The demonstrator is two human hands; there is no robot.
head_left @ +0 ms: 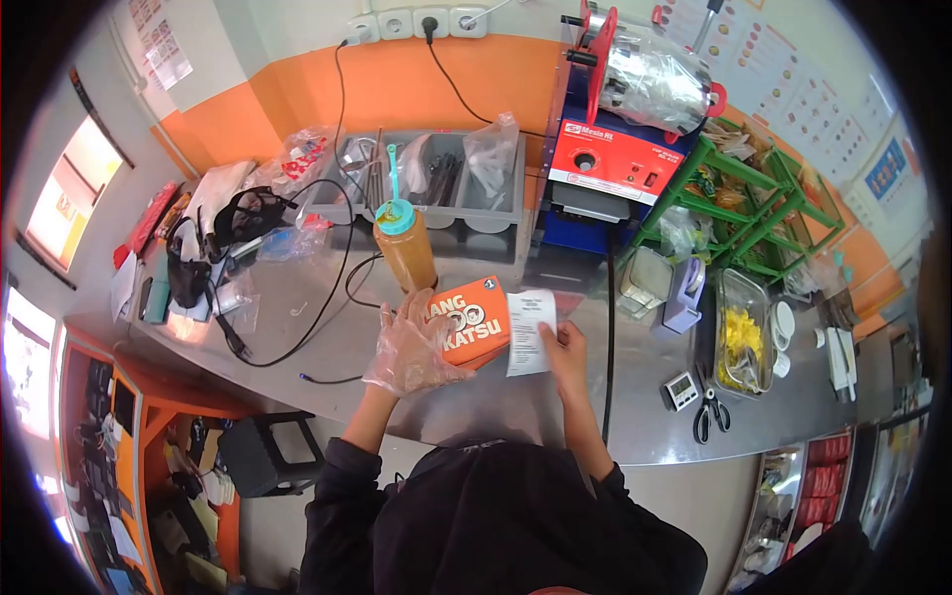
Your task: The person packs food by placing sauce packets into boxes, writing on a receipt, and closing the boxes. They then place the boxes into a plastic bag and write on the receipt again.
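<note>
My left hand [409, 347], in a clear plastic glove, grips the left side of an orange cardboard food box [480, 319] with large white lettering. The box stands on the steel counter, and the glove covers part of its top. A printed paper receipt [529, 337] is pinched in my bare right hand [563, 349], just right of the box. Right behind the box stands a squeeze bottle [408, 260] of orange-brown sauce with a turquoise lid.
A cup sealing machine [620, 149] and green racks [729, 198] stand at the back right. Scissors [710, 415], a timer [681, 391], a tape dispenser [684, 296] and a glass container [742, 337] lie at right. A black cable [297, 342] crosses the left counter before a grey cutlery tray [446, 183].
</note>
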